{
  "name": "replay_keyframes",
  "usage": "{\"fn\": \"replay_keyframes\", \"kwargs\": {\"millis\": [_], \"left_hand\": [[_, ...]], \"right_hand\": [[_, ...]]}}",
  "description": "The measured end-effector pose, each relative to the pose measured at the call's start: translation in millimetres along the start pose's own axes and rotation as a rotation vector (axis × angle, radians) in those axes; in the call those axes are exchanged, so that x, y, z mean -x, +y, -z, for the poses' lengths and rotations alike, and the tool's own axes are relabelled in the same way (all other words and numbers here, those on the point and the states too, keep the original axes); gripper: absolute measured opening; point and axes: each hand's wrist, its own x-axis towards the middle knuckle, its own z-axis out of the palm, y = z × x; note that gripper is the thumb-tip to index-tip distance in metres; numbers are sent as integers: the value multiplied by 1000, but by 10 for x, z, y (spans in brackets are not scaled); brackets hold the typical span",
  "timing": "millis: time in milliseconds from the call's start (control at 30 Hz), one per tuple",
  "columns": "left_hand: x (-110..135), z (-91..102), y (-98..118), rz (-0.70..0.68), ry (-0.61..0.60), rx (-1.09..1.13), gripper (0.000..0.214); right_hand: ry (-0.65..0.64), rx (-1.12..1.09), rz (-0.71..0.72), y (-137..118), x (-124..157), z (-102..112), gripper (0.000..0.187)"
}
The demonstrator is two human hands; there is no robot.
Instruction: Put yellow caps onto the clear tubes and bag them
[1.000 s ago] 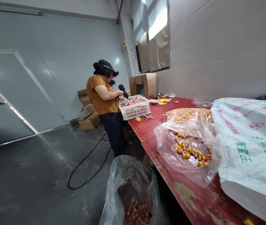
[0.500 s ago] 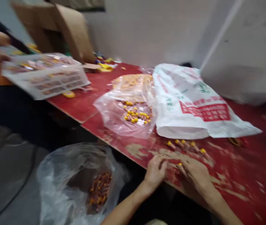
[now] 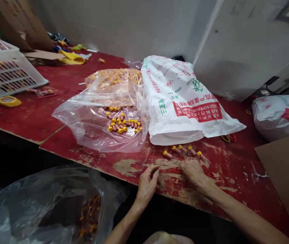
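Note:
My left hand rests at the near edge of the worn red table, fingers curled with the tips pinched together; what they hold is hidden. My right hand lies just right of it, fingers bent down on the tabletop beside a short row of small yellow-capped tubes. A clear plastic bag with more yellow-capped tubes lies open to the left. A white printed sack lies behind the tubes.
A white slotted crate and a yellow tape roll sit far left. A clear bag of tubes stands on the floor below the table edge. Another white sack and a cardboard sheet lie right.
The view swung right and down from the room and a person at the crate to the table. Both hands came into view and stay near the tube row.

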Motion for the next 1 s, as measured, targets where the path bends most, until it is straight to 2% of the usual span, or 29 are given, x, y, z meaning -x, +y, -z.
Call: {"fn": "replay_keyframes", "kwargs": {"millis": [67,133,267,333,400,500,600,700,767,833,933,1000], "left_hand": [[35,14,20,76,-41,69,40],[100,7,25,133,-71,181,44],[210,-79,33,202,-186,473,38],[205,-101,48,198,-166,600,31],[163,-81,67,179,-86,667,26],[90,-9,93,209,-27,693,26],[61,40,100,251,-26,705,28],[64,64,89,256,-47,728,28],[65,83,78,261,-84,737,26],[60,102,69,269,-131,732,24],[45,117,67,276,-160,708,26],[37,118,73,294,-164,692,32]], "right_hand": [[-1,38,15,-33,11,60,25],[46,39,29,-187,97,64,28],[297,-264,122,-716,330,-23,31],[355,-395,232,-883,344,-40,30],[414,-387,261,-876,244,-33,30],[484,-163,118,-659,-38,-40,28],[392,106,44,-510,-261,-114,19],[295,133,98,-485,-257,-133,16],[179,29,152,-442,-151,-30,19],[-1,-17,162,-356,-36,160,22],[-256,176,93,-241,42,438,21],[-361,325,65,-229,14,504,22]]}}
